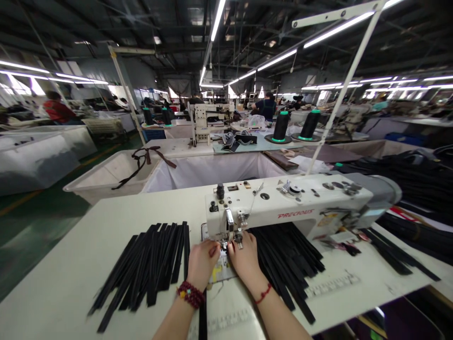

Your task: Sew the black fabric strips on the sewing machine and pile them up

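Note:
A white sewing machine (293, 205) marked PRECIOUS stands on the pale table (63, 278). Both my hands rest on the plate just under its needle (226, 236). My left hand (201, 262), with a dark red bead bracelet, has its fingers curled down by the presser foot. My right hand (246, 259), with a red thread bracelet, presses fingertips at the foot from the right. A black strap (203, 321) runs from between my hands toward me; what the fingers grip is hidden. A fan of black straps (148, 267) lies to the left, another pile (286, 259) to the right.
White fabric bins (116, 174) stand behind the table. Two black thread cones (281, 126) sit on the bench beyond, beside another sewing machine (208, 120). Heaps of black straps (414, 174) fill the right side. Other people work in the distance. Green floor lies to the left.

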Available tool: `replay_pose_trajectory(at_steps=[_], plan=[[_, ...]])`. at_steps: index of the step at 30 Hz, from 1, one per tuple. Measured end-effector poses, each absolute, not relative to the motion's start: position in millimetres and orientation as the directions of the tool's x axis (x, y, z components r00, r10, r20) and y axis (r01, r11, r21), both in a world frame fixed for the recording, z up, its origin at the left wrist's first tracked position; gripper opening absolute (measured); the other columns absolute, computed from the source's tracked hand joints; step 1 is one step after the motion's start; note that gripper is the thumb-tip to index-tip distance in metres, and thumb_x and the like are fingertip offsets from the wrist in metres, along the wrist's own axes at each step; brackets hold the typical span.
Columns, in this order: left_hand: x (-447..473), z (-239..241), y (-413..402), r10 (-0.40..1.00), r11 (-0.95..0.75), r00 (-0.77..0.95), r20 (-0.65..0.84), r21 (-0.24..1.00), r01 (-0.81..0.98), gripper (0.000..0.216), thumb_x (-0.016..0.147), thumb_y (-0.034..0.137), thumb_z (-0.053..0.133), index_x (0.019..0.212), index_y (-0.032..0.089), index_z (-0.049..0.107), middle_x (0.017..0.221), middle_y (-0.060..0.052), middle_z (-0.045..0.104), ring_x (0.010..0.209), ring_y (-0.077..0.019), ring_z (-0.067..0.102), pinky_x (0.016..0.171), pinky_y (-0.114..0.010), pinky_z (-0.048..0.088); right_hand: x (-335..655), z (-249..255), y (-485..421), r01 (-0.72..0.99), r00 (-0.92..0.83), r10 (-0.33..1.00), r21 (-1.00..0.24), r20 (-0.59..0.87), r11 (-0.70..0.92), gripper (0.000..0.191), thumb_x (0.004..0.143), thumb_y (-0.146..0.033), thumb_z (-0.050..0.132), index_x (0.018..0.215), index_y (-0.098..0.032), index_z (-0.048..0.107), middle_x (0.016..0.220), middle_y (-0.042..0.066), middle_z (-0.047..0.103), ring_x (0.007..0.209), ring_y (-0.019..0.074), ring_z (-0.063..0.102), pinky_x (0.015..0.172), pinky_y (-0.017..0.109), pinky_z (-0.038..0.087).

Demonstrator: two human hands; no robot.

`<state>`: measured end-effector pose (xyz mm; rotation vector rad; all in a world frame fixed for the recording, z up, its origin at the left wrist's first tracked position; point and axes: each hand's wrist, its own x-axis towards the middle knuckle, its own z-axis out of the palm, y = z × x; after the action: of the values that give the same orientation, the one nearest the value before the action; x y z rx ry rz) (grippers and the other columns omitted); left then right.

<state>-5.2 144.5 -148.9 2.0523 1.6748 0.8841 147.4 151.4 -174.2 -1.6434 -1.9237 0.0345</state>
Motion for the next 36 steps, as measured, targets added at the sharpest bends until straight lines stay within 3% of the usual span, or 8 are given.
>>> replay_pose_trajectory(at_steps=[24,36], plan=[[-8,-156,146,0.956,-0.241,0.069,0.286,0.624,0.744,0.019,0.084,0.014,0.058,0.076,0.019,0.074,0.072,-0.003,0.073,0.064,-0.0171,0.066,0.062,-0.025,0.046,147,-167,149,0.857,-0.042,0.906,-0.451,0.42,0.249,0.01,0.084,-0.011,0.059,0.08,-0.02,0.063,0.091,0.009,0.068,0.092,0.0266,0.06,0.091,0.041,0.038],[-8,-160,147,0.947,-0.266,0.076,0.313,0.626,0.733,0.019,0.087,0.016,0.059,0.075,0.02,0.073,0.069,-0.002,0.072,0.061,-0.017,0.066,0.061,-0.025,0.047,140,-177,152,0.807,-0.047,0.886,-0.505,0.462,0.306,0.011,0.084,-0.014,0.066,0.086,-0.023,0.072,0.099,0.005,0.073,0.099,0.0258,0.061,0.106,0.046,0.029]])
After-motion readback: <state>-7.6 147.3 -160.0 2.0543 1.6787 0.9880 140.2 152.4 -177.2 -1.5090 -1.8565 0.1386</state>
